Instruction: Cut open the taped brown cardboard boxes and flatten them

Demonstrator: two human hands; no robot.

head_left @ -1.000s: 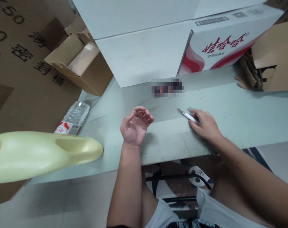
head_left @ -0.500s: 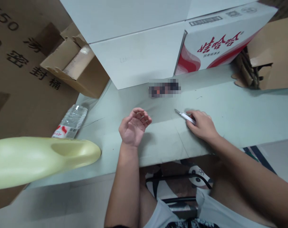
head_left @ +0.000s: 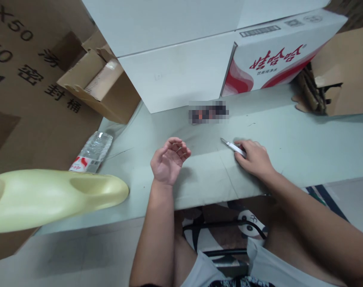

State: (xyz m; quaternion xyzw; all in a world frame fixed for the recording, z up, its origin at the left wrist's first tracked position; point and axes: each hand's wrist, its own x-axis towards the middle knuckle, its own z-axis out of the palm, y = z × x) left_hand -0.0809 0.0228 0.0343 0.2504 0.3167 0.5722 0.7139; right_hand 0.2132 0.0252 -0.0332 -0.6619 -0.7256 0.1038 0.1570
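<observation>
My right hand rests on the pale green tabletop, its fingers closed around a slim white utility knife. The knife's metal tip points up and to the left, and its rear end is hidden in the hand. To the left, my left hand is raised over the table with the palm turned inward and the fingers loosely curled, apart from the thumb. Nothing is in it. Beyond both hands lies a dark, pixelated object whose kind I cannot make out.
White cartons line the back, one box with red lettering. An open brown carton and a clear water bottle stand left, before a large brown carton. A pale yellow plastic object juts in. Torn cardboard lies right.
The view has shifted slightly, so the boxes and bottle appear a little farther right. Both hands keep their pose, and the knife stays in my right hand.
</observation>
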